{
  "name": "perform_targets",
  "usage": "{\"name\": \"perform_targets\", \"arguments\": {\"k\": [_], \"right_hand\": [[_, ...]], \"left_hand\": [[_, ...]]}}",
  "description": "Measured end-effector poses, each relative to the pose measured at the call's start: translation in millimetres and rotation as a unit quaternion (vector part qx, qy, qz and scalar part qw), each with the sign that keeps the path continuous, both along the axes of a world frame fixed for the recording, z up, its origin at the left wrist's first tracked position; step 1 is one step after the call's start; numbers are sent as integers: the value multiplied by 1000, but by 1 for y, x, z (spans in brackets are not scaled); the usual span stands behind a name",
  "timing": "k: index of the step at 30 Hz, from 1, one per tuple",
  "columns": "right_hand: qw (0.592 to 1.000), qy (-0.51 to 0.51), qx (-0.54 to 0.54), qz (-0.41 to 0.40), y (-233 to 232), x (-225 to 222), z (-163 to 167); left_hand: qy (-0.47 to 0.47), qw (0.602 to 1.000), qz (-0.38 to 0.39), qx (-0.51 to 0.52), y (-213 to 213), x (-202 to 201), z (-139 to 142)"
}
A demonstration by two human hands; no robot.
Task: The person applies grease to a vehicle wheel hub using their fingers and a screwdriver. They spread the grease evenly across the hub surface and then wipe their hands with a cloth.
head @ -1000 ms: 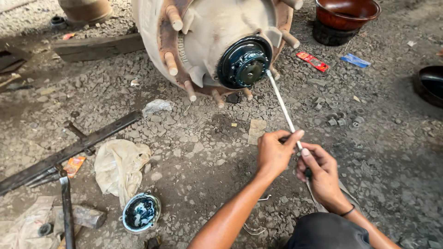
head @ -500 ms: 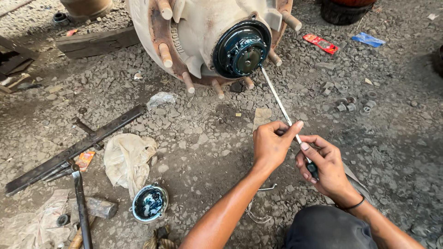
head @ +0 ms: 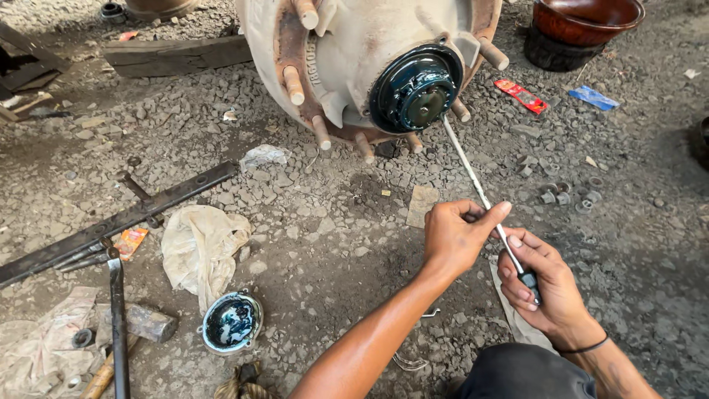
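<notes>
1. Fingers of the right hand (head: 543,284) are wrapped shut on the black handle end of the rod (head: 473,177), down near the knee, so that's the near grip.
2. Left hand (head: 458,236) sits just ahead of it, fingers pinched closed on the shaft, thumb stretched along the top. Both hands are on the same tool, nearly touching each other.
3. From there the rod runs up and to the left, away from the body, long axis pointed straight at the hub cap (head: 415,89). Left hand is the nearer one to that end.
4. Far tip meets the lower right edge of the dark blue-black cap on the wheel hub (head: 354,52), in among the studs. Can't tell exactly what the tip sits on.
5. Off to the left on the gravel: a greasy cup (head: 231,323), a rag (head: 199,244) and a flat bar (head: 118,222), all well apart from the hands.
</notes>
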State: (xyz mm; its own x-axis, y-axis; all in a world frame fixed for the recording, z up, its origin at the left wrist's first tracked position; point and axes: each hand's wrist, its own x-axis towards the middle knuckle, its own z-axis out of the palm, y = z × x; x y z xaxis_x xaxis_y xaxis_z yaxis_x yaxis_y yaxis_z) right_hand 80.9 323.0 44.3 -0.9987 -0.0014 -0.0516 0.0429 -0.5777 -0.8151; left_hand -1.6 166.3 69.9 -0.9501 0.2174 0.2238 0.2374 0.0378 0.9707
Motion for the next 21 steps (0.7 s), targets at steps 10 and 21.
{"name": "perform_targets", "arguments": {"k": [10, 21], "right_hand": [[702, 375, 551, -251, -35, 33, 67], [465, 421, 623, -467, -100, -154, 181]], "left_hand": [[-11, 992, -16, 124, 7, 3, 24], [88, 972, 15, 217, -122, -70, 94]]}}
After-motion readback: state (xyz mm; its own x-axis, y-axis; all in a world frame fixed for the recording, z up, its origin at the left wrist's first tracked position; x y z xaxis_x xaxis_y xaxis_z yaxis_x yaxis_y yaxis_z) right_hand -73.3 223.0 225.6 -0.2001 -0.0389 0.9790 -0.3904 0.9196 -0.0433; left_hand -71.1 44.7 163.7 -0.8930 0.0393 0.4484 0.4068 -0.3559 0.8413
